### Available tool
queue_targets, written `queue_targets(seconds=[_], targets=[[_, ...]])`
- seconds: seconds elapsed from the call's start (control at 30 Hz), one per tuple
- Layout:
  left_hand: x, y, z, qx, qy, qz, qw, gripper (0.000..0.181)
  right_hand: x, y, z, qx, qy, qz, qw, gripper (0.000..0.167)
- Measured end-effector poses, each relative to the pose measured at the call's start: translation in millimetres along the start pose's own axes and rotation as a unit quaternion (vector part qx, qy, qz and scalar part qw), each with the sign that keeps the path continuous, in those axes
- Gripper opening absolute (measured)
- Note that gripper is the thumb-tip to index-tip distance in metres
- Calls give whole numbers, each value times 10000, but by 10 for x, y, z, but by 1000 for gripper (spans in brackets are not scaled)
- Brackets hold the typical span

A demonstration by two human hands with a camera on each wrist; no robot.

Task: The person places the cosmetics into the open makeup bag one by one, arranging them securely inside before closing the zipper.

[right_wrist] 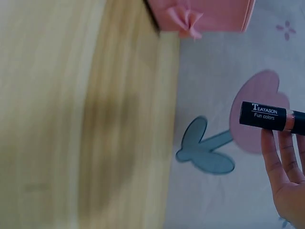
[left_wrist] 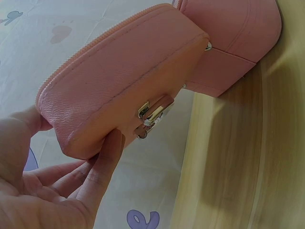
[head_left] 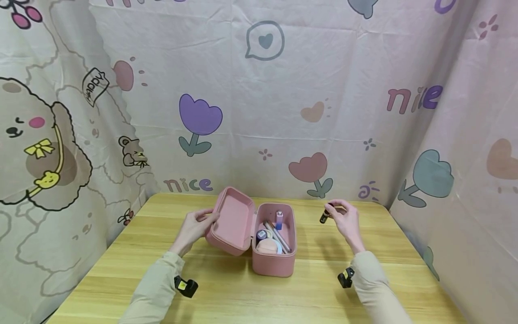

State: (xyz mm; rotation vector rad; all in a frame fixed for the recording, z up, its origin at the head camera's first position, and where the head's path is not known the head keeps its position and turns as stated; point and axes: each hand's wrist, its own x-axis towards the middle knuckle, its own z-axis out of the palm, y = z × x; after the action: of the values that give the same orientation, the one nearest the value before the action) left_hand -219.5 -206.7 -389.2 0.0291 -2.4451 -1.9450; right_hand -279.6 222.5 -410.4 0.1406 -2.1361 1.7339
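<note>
A pink case (head_left: 274, 265) stands on the table with its lid (head_left: 232, 218) swung out to the left. My left hand (head_left: 194, 228) grips the lid's outer edge; in the left wrist view, thumb and fingers hold the lid's corner (left_wrist: 109, 81) near a gold buckle (left_wrist: 155, 114). To the right of the case, my right hand (head_left: 344, 220) holds a small black tube (head_left: 324, 217) above the table. White lettering and a pinkish band show on that tube (right_wrist: 263, 115) in the right wrist view, with the fingers of the right hand (right_wrist: 288, 176) beneath it.
Inside the case are a purple-blue tube (head_left: 279, 220), several slim pens or brushes (head_left: 282, 239), a round dark-lidded jar (head_left: 261, 235) and a peach puff (head_left: 267, 245). A patterned curtain (head_left: 251, 112) hangs behind the wooden table (head_left: 218, 297). A pink bow (right_wrist: 186, 20) is on the case's side.
</note>
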Motion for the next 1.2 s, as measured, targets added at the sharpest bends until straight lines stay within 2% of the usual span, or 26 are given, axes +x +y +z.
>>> queue_targets(seconds=[0.17, 0.37, 0.57, 0.83, 1.1, 1.2], targets=[[-4, 8, 3, 4, -1, -14, 10000, 56, 18, -232, 160, 32, -9, -232, 9997, 27], [-15, 26, 7, 30, -9, -13, 10000, 58, -39, -588, 368, -170, -137, -891, 9958, 21], [-32, 35, 12, 69, -28, 24, 10000, 58, 97, -460, 569, -152, -191, -1176, 9928, 20], [-12, 4, 9, 65, -1, -4, 10000, 57, 148, -354, 763, -269, -381, -1140, 9924, 20], [-32, 18, 5, 50, -13, 193, 9998, 62, 161, -292, 891, -939, -572, -1010, 9888, 18], [-29, 22, 4, 36, 1, 143, 9999, 61, 159, -277, 919, -1246, -722, -971, 9848, 16]])
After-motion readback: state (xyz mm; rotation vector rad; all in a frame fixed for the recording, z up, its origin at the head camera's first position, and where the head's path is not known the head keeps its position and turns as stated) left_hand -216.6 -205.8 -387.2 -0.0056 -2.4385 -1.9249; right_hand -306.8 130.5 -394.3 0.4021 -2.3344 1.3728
